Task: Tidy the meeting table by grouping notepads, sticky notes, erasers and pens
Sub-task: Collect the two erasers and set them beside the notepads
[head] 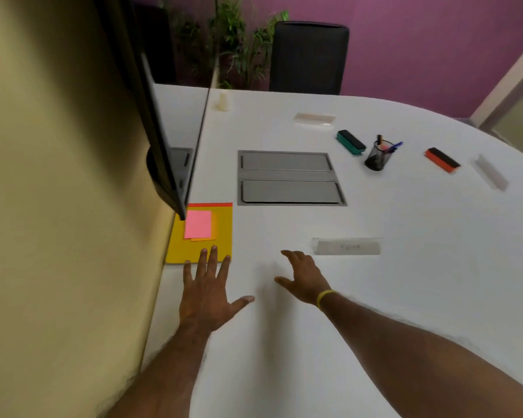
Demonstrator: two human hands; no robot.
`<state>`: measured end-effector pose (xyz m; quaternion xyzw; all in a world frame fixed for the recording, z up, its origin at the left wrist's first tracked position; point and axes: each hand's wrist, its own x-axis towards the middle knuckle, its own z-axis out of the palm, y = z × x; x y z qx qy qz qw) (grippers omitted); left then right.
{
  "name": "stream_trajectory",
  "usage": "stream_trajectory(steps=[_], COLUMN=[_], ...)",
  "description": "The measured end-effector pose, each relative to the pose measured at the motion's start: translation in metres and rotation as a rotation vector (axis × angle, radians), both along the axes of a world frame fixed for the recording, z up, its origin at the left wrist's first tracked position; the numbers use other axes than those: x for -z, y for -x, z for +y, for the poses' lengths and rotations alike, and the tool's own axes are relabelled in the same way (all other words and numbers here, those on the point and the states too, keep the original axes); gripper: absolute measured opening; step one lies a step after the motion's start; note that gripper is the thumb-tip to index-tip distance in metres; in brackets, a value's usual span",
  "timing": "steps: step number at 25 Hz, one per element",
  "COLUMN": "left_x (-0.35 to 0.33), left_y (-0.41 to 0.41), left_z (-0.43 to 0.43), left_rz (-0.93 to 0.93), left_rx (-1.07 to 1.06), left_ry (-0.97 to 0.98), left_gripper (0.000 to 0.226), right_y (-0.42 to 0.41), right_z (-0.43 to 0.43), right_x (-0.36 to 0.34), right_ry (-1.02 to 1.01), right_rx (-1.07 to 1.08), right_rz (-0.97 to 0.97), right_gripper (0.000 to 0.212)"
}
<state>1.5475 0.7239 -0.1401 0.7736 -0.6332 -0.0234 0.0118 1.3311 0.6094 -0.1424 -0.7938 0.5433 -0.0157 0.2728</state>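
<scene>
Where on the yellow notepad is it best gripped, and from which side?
Probably the near right corner, from the right: the yellow notepad lies flat, its left edge runs along the wall, the monitor overhangs its far left corner. The left hand reaches its near edge.

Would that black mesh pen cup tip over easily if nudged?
Probably: the pen cup is tall and narrow, with pens leaning past its rim. Its open mesh suggests it is light. On the smooth white table it might slide first.
</scene>
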Motion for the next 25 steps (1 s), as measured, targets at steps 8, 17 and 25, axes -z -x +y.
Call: stream_trajectory(steps=[8, 17, 25], left_x=[-0.049, -0.101, -0.140], left_y=[0.115, 0.287, 0.387], left_z=[0.001, 0.039, 0.064], left_rz=[-0.001, -0.063, -0.126], left_rx=[0.103, 0.126, 0.180], left_ry=[0.039, 0.044, 0.077], left_gripper=[0.116, 0.116, 0.118], right_y=[0.160, 0.349, 0.462], right_z=[0.060, 0.092, 0.123], right_x=[-0.046, -0.086, -0.113], right_ry=[0.153, 0.231, 0.243], right_rx=[-0.066, -0.076, -0.047], right_rz=[0.190, 0.292, 0.315], right_gripper=[0.102, 0.119, 0.120])
